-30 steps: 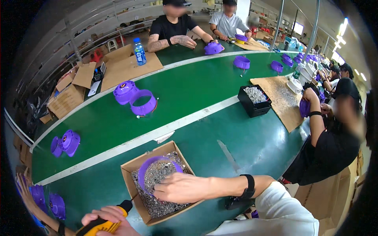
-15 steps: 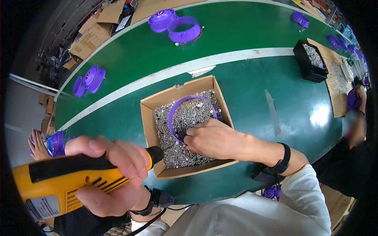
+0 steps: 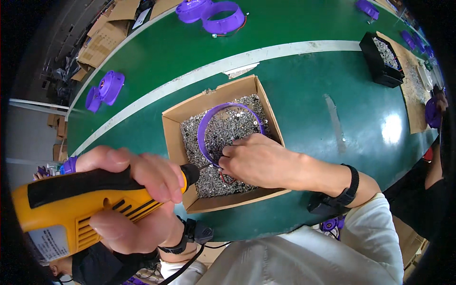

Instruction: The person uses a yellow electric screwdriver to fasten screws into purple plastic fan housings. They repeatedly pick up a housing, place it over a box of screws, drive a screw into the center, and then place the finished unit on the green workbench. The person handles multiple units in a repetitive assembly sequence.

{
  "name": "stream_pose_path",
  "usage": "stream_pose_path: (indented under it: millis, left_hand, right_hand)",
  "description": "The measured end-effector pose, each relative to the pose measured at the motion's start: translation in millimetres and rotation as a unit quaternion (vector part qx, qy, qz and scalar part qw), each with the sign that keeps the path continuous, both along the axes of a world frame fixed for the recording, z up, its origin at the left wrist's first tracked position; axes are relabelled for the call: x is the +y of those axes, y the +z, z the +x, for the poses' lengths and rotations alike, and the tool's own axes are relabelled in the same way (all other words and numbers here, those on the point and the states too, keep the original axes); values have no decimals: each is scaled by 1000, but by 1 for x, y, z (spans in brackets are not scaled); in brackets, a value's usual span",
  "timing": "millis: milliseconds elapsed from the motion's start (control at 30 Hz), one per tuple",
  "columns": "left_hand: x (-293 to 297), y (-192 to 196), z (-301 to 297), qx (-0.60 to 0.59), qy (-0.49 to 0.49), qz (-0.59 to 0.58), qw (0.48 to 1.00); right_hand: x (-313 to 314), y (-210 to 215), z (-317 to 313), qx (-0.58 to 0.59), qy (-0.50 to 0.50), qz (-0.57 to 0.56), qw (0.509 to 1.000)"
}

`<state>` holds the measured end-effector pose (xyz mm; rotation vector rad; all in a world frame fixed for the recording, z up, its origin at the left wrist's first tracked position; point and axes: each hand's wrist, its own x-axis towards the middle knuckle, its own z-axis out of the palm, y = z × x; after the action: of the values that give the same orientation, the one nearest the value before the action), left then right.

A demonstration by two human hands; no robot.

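My left hand (image 3: 154, 175) is wrapped round a yellow and black electric screwdriver (image 3: 71, 190). Its dark nose faces right, and a thin bit reaches the lower left rim of a purple plastic ring (image 3: 203, 135). That ring is inside an open cardboard box (image 3: 176, 142) filled with small silver screws (image 3: 211, 187). With bent fingers, my right hand (image 3: 259, 161) grips the ring's lower edge beside the bit; the fingertips are partly hidden. A short red wire (image 3: 224, 178) shows just under the ring.
Purple rings and housings (image 3: 223, 18) stand on the green table (image 3: 304, 109) at the back and left (image 3: 110, 88). A black bin of screws (image 3: 380, 61) sits on a brown board (image 3: 415, 107) at right. Other people work at both sides. A black cable (image 3: 185, 266) hangs near my left wrist.
The screwdriver's nose has come closer to the ring and my right fingers, its bit now at the rim. The whole view has shifted slightly. Both hands keep their holds.
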<state>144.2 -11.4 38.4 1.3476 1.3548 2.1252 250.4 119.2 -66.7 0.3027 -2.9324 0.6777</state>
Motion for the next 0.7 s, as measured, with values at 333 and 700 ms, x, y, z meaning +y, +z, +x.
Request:
stream_pose_path:
  millis: [333, 700]
  left_hand:
    - [3, 1, 0, 9, -10, 6, 1000]
    - [9, 5, 15, 41, 46, -10, 998]
  right_hand:
    - [0, 2, 1, 0, -1, -9, 1000]
    - [2, 3, 3, 14, -1, -21, 1000]
